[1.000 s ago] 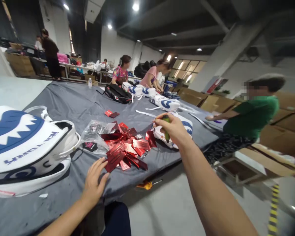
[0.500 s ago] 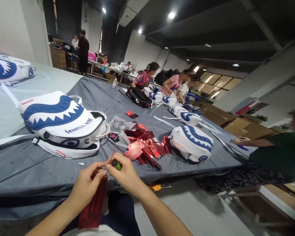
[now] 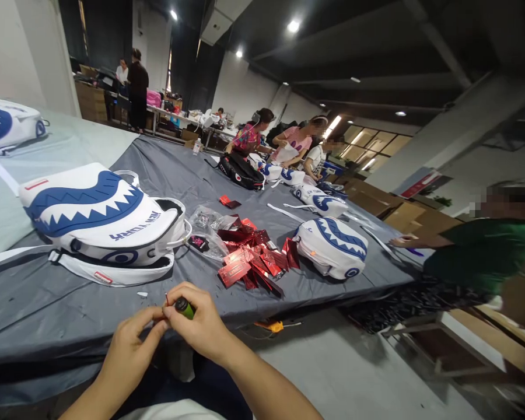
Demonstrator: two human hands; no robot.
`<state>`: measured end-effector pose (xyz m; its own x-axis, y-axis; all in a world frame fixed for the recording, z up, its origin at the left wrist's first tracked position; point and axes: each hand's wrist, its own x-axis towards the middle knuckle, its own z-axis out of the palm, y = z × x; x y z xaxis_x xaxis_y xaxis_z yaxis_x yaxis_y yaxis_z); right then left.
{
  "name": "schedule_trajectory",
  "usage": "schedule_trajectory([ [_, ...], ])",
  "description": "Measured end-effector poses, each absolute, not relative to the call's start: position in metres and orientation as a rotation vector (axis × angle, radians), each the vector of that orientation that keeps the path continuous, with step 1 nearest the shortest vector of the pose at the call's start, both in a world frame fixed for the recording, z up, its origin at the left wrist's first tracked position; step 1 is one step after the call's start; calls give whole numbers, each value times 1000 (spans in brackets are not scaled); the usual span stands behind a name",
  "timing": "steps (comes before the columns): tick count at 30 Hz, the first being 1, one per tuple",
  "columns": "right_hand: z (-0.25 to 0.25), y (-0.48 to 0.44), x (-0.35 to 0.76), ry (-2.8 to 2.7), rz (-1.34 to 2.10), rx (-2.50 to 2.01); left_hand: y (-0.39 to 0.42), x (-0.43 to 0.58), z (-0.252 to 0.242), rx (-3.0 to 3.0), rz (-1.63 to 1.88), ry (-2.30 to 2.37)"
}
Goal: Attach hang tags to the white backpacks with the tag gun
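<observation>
My two hands meet at the near edge of the grey-covered table. My right hand is closed round a small green lighter, whose dark end sticks out by the thumb. My left hand pinches something thin against the right fingertips; a short red thread end shows above them. Just beyond lies a heap of shiny red foil tags beside a crumpled clear plastic bag.
A white backpack with a blue shark mouth lies at the left, a smaller one at the right. Several more bags and seated people are at the far end. A person in green reaches onto the table's right edge. Cardboard boxes stand behind.
My right hand came back from over the far bag to the near edge and met my left, which took a red tag from the heap. The tag seen hanging half a second ago is out of sight.
</observation>
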<state>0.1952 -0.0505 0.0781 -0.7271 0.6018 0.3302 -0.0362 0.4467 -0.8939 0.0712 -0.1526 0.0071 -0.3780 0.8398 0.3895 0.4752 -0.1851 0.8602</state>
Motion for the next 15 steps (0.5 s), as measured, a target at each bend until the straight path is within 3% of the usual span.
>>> schedule_trajectory([
  [15, 67, -47, 213, -2028, 1321, -452, -151, 78, 7, 1247, 1555, 1524],
])
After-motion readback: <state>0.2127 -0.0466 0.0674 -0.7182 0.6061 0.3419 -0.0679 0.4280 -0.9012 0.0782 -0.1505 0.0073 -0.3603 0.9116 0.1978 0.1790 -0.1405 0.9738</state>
